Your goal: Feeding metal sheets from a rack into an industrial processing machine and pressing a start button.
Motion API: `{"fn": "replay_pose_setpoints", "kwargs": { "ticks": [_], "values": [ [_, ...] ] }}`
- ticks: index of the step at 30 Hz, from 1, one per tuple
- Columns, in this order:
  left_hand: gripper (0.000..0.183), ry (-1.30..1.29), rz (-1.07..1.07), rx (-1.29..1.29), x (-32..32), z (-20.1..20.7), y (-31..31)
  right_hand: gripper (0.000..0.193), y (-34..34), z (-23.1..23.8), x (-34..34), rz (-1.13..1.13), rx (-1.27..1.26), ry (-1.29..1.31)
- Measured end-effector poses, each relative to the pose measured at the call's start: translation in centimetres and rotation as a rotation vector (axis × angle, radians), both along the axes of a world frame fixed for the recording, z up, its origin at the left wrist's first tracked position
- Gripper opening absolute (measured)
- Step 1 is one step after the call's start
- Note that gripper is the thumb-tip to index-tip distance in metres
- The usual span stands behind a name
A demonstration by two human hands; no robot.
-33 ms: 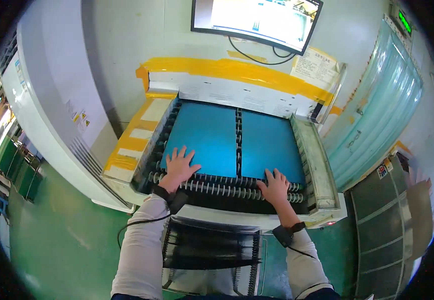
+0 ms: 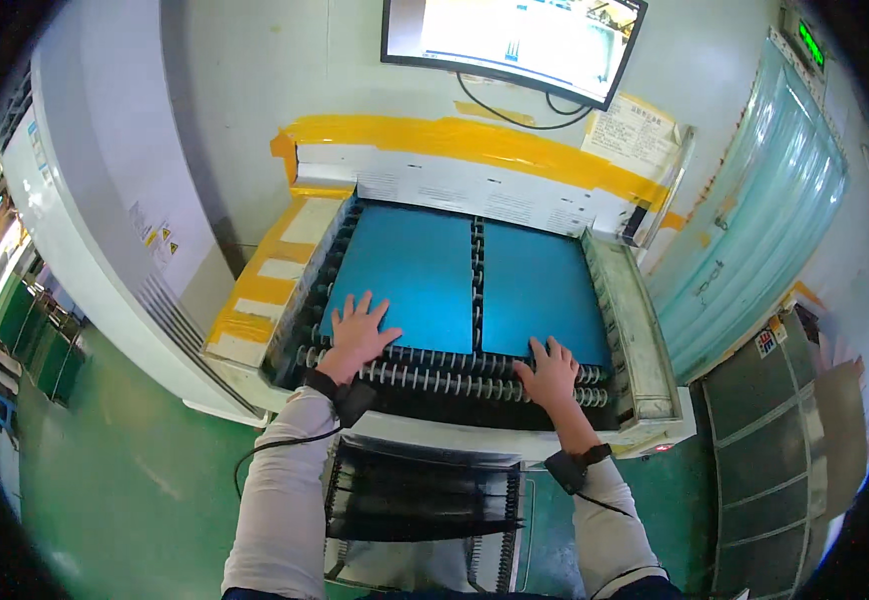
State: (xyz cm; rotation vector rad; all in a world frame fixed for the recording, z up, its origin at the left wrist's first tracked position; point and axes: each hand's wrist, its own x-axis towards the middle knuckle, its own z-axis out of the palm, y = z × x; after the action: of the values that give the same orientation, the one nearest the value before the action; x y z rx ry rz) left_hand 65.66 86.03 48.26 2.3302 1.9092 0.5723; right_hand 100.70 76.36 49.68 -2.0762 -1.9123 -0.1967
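Observation:
Two flat blue panels lie side by side on a roller conveyor. My left hand point(image 2: 360, 332) rests with fingers spread on the near left corner of the left blue panel point(image 2: 410, 265). At the near edge of the right blue panel point(image 2: 537, 285), my right hand point(image 2: 550, 375) is open, its fingertips on the panel and its palm over the rollers. Neither hand grips anything. Two rows of ringed rollers point(image 2: 445, 381) run across in front of the panels, and a chain of small wheels point(image 2: 478, 290) shows in the gap between them.
Yellow-taped side walls point(image 2: 260, 285) and a taped back board frame the conveyor. Below its front edge stands a rack point(image 2: 425, 490) with dark sheets. A monitor point(image 2: 515, 45) hangs above; a white cabinet point(image 2: 120, 190) is at left, a teal plastic curtain point(image 2: 755, 220) at right.

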Motion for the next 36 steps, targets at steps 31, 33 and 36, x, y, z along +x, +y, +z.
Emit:
{"fn": "replay_pose_setpoints", "kwargs": {
  "ticks": [31,33,36],
  "values": [
    [0.054,-0.058,-0.209,0.132,2.4,-0.8,5.0,0.049,7.5,-0.1,0.2,0.051,0.053,0.002],
    [0.051,-0.107,-0.272,0.172,2.5,-0.6,2.6,0.050,8.0,-0.5,0.7,0.047,0.042,0.010],
    [0.039,-0.231,-0.360,0.268,2.7,1.2,-4.1,0.051,7.5,-0.6,1.4,0.021,0.006,0.012]
  ]
}}
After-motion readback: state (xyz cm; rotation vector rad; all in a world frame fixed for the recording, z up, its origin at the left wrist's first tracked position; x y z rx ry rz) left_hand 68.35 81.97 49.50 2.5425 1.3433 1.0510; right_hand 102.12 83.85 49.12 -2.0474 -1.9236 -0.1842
